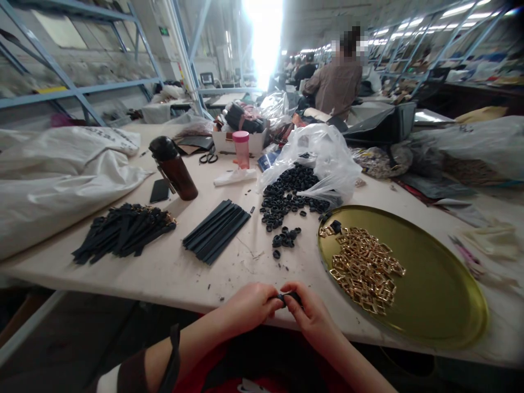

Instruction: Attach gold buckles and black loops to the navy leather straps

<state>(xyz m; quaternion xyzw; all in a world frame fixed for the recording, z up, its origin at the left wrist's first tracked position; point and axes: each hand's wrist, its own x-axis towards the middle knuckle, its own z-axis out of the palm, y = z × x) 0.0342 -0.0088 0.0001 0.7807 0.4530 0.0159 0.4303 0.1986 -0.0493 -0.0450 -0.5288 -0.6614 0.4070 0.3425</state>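
Observation:
At the near edge of the table, my left hand (254,305) and my right hand (309,308) meet with their fingers pinched on a small dark strap piece (293,297). Most of that piece is hidden by the fingers. Beyond them lie several loose dark loops (286,237), in front of a larger heap of loops (290,185) spilling from a clear plastic bag (323,153). A stack of flat dark straps (216,232) is to the left. Farther left sits a pile of straps with gold-coloured ends (125,232). Gold-coloured buckles (364,267) are heaped on a round tray (434,284) at right.
A dark brown bottle (174,169), a phone (159,191), scissors (208,158) and a pink-lidded cup (241,150) stand or lie farther back. A large white sack (61,174) covers the left side. Another person (335,87) is beyond the table.

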